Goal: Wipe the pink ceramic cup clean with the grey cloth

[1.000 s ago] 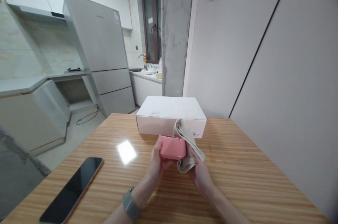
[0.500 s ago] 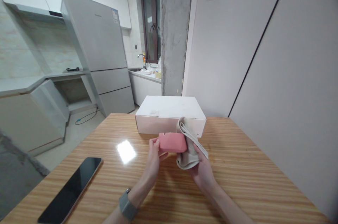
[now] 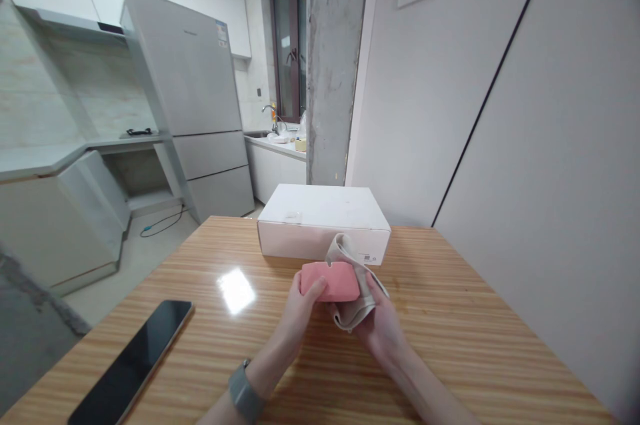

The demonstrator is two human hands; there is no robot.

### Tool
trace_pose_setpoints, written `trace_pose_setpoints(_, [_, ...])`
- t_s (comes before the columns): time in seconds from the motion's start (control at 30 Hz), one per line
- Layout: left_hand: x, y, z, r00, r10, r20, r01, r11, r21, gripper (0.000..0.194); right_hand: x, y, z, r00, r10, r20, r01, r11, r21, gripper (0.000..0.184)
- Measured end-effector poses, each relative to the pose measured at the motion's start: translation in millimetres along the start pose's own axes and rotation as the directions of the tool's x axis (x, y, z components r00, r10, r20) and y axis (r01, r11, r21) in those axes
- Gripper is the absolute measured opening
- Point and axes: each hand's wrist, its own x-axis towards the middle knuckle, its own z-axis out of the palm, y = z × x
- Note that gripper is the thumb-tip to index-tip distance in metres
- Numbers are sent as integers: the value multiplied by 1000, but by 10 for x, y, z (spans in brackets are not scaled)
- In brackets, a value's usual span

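Observation:
My left hand (image 3: 300, 308) grips the left end of a small pink box-shaped object (image 3: 331, 280), thumb on its front face, holding it above the wooden table (image 3: 450, 318). A beige cloth (image 3: 353, 288) is bunched in my right hand (image 3: 383, 325) and pressed against the pink object's right side and underside. A grey watch (image 3: 245, 398) sits on my left wrist. Both hands hover just in front of a white cardboard box (image 3: 325, 221).
A dark phone (image 3: 133, 361) lies face up at the table's near left. The white cardboard box stands at the table's far edge. Behind are a concrete pillar (image 3: 333, 65), a grey fridge (image 3: 195, 105) and kitchen counters; a white wall runs along the right.
The pink object has been turned in my hands, its open side no longer showing. The cloth has shifted lower around its right end. The hands stay in about the same place.

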Motion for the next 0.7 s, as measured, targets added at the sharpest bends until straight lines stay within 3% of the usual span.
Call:
trace_pose_setpoints(0.2, [-78, 72, 12, 981, 175, -87, -151, 961, 232, 52, -52, 56, 66, 999, -30, -37, 29, 999, -21, 35])
trace_pose_setpoints(0.4, [-89, 84, 32, 948, 275, -162, -231, 941, 248, 77, -29, 108, 84, 1000, -11, -8, 11, 995, 97, 30])
trace_pose_setpoints(0.57, [-26, 62, -7, 983, 167, -80, -160, 983, 87, 55, 7, 44, 30, 999, 10, -53, -3, 991, 136, 27])
trace_pose_setpoints(0.7, [-58, 65, -7, 962, 272, -24, -261, 940, 220, 52, 38, -16, -8, 1000, 5, 1, -5, 988, 155, 29])
